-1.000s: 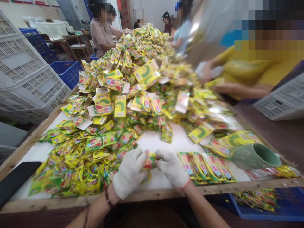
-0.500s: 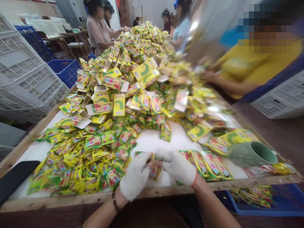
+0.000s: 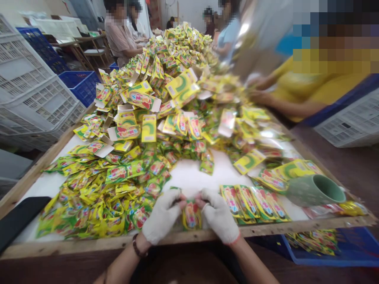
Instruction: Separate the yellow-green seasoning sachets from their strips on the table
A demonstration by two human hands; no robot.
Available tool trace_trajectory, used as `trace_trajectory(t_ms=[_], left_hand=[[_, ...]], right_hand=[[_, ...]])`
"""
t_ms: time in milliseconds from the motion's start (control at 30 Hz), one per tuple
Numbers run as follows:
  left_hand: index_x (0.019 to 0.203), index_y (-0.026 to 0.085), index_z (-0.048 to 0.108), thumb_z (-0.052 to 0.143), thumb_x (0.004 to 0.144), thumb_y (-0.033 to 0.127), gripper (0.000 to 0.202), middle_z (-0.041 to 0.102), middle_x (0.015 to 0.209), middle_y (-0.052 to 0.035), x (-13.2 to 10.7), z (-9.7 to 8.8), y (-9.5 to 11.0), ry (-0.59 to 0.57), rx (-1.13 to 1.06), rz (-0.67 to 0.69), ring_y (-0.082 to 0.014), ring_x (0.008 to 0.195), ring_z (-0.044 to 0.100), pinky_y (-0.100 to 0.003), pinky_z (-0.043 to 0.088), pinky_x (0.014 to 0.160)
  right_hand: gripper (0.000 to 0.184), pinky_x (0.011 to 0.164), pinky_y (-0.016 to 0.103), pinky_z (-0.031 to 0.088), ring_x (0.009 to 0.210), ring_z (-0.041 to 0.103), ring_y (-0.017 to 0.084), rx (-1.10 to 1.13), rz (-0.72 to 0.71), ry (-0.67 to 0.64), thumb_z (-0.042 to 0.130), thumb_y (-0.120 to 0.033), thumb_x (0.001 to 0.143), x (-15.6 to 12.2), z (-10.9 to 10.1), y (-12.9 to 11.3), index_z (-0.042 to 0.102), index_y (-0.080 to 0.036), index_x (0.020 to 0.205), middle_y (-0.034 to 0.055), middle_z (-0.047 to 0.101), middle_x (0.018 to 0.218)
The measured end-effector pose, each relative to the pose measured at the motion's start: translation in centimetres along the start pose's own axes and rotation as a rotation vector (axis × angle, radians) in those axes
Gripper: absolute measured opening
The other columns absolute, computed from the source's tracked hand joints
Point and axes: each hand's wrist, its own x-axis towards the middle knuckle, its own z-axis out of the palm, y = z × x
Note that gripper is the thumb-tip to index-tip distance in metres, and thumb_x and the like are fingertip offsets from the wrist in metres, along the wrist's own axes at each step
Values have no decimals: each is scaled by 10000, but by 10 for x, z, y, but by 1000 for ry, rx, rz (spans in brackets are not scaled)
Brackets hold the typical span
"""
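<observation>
My left hand [image 3: 163, 216], in a white fingerless-tipped knit glove, pinches the upper left of a small green, yellow and red printed packet [image 3: 192, 215]. Opposite it, my right hand [image 3: 220, 216], gloved the same way, has its fingers closed on the packet's upper right. The packet hangs upright between them near the table's front edge, its printed face toward me. Beside my right hand lies a row of several overlapping flat packets [image 3: 256, 203]. Left of my left hand spreads a heap of loose packets [image 3: 97, 205].
Yellow-green cardboard boxes [image 3: 148, 128] pile up toward the back. A green cup [image 3: 316, 190] lies on its side at right; a black phone [image 3: 25, 217] is at left. A blue crate [image 3: 352, 252] with packets sits below. Co-workers stand along both sides; white crates [image 3: 32, 79] are stacked left.
My hands have moved slightly apart, and the packet between them now shows its printed front. At the back left, a co-worker's hands have drawn back from the pile.
</observation>
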Motion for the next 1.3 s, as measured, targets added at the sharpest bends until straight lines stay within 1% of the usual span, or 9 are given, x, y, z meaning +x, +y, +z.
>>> trace_trajectory(t_ms=[167, 300, 400, 700, 767, 900, 1000, 1167, 1300], left_hand=[[1007, 194, 517, 681, 710, 299, 355, 615, 815, 1, 7, 3, 2, -1, -412, -107, -157, 748, 602, -289, 497, 696], [814, 179, 611, 590, 787, 259, 87, 620, 776, -12, 1, 0, 0, 41, -56, 56, -152, 744, 572, -271, 460, 695], [758, 186, 630, 545, 836, 261, 138, 599, 725, 4, -3, -3, 7, 52, 172, 184, -137, 721, 537, -254, 429, 688], [685, 166, 594, 524, 853, 302, 227, 519, 614, 32, 3, -6, 23, 25, 126, 52, -107, 599, 473, -211, 386, 544], [729, 171, 623, 492, 885, 292, 237, 559, 644, 20, -1, -8, 18, 8, 211, 134, -113, 619, 506, -217, 414, 568], [960, 202, 658, 523, 877, 207, 158, 671, 886, -35, -12, -11, 2, 40, 408, 495, -150, 824, 613, -250, 486, 751], [1018, 219, 638, 530, 847, 131, 221, 666, 1015, -60, -13, -9, -6, 59, 503, 614, -167, 922, 624, -268, 498, 818], [977, 222, 612, 508, 865, 179, 159, 657, 1001, -53, -2, -7, 3, 26, 542, 504, -189, 958, 613, -300, 494, 846], [1027, 209, 576, 494, 886, 262, 171, 639, 1035, -65, 5, -21, 7, 116, 617, 389, -214, 978, 593, -342, 475, 862]], right_hand=[[301, 757, 290, 491, 830, 616, 179, 166, 42, 4, 556, -257, 779, 5, -3, 1, 572, -182, 1070, 22, 643, 873], [122, 742, 275, 459, 795, 597, 170, -12, -56, -54, 528, -247, 817, 4, -6, -2, 630, -183, 832, 17, 647, 802], [176, 650, 244, 426, 698, 563, 146, -70, -98, -107, 508, -275, 853, 3, -9, -9, 626, -178, 765, -2, 608, 705], [200, 604, 223, 404, 651, 515, 125, -41, -87, -91, 506, -273, 874, 6, -8, -15, 608, -172, 734, -21, 557, 657], [232, 607, 224, 411, 645, 521, 125, -63, -147, -94, 495, -265, 890, 4, -10, -12, 599, -173, 704, -18, 549, 643], [149, 708, 247, 453, 765, 586, 150, -144, -372, -124, 498, -194, 887, -3, -17, -5, 642, -177, 857, 30, 618, 798], [121, 727, 256, 455, 809, 578, 162, -220, -394, -144, 526, -166, 863, -7, -14, -3, 645, -186, 880, 43, 605, 836], [117, 732, 263, 450, 777, 565, 158, -208, -239, -44, 519, -130, 814, -4, -1, -7, 614, -196, 800, 14, 586, 781], [150, 726, 278, 463, 762, 581, 165, -141, -109, 111, 469, -186, 840, -2, -26, -14, 616, -209, 859, 9, 630, 787]])
